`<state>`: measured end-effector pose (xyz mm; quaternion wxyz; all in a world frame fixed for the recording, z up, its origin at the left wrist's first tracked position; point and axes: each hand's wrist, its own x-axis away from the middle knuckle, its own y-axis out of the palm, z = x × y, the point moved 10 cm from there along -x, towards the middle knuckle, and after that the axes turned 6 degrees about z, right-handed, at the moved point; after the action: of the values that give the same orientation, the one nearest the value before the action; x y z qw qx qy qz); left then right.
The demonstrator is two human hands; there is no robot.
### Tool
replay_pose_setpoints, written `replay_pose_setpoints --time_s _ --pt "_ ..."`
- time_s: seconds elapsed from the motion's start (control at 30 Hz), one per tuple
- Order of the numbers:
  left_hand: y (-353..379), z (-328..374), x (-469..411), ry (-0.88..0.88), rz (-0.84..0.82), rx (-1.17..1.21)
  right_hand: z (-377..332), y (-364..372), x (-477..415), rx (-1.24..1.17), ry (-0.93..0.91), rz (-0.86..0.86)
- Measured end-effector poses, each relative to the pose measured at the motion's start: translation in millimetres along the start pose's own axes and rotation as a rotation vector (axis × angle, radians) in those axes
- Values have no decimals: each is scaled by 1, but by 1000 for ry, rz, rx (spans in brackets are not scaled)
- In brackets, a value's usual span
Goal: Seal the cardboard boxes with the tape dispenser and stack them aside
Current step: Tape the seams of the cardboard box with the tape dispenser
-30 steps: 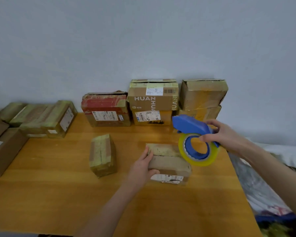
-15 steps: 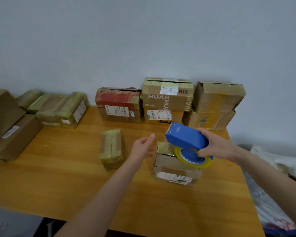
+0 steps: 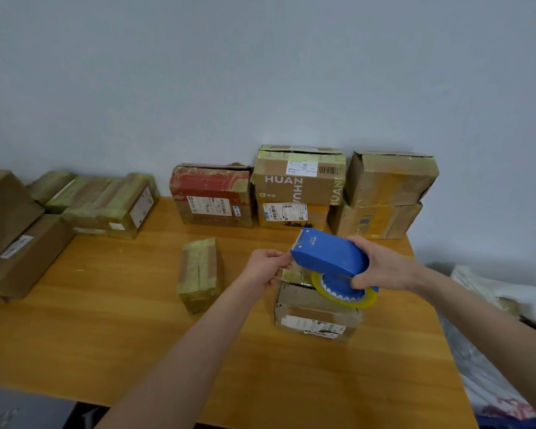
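Right hand [image 3: 381, 267] grips the blue tape dispenser [image 3: 331, 258] from its right side, fingers wrapped round the body above the yellowish tape roll [image 3: 347, 294]. Dispenser is held off the table, tilted, cutter end pointing back-left.

Left hand [image 3: 266, 267] is at the dispenser's lower front edge, thumb pinched against fingertips. Can't tell if there is tape between them. Hands are close together, with only the dispenser between.

Directly under the dispenser is a worn cardboard box [image 3: 313, 314] with a shipping label on its near face. It sits on the wooden table [image 3: 106, 335] toward the right edge, about mid-depth. The roll overlaps its top in view; contact unclear.

Small taped box [image 3: 200, 274] stands alone left of it, mid-table, apart from both hands.

Along the back edge, against the wall:
- red box [image 3: 212, 196]
- just right of it, HUAN box [image 3: 300, 178] stacked on a labelled box [image 3: 291, 215]
- at the back right corner, two plain boxes [image 3: 387, 193] stacked

Back left has a row of taped boxes [image 3: 106, 202]. Two big brown boxes [image 3: 13, 233] sit at the left edge, one leaning on the other.

Crumpled cloth [image 3: 492, 292] lies beyond the right edge.
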<state>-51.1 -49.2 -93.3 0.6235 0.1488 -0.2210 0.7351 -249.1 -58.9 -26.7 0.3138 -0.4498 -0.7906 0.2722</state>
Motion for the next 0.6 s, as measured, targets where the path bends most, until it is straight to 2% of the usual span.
replay_pose_setpoints --time_s 0.37,0.6 --pt "-38 -3 -2 95 117 -28 -18 -13 -3 146 -64 2" --pt "-56 -33 -5 48 159 24 -8 -15 5 163 -64 -24"
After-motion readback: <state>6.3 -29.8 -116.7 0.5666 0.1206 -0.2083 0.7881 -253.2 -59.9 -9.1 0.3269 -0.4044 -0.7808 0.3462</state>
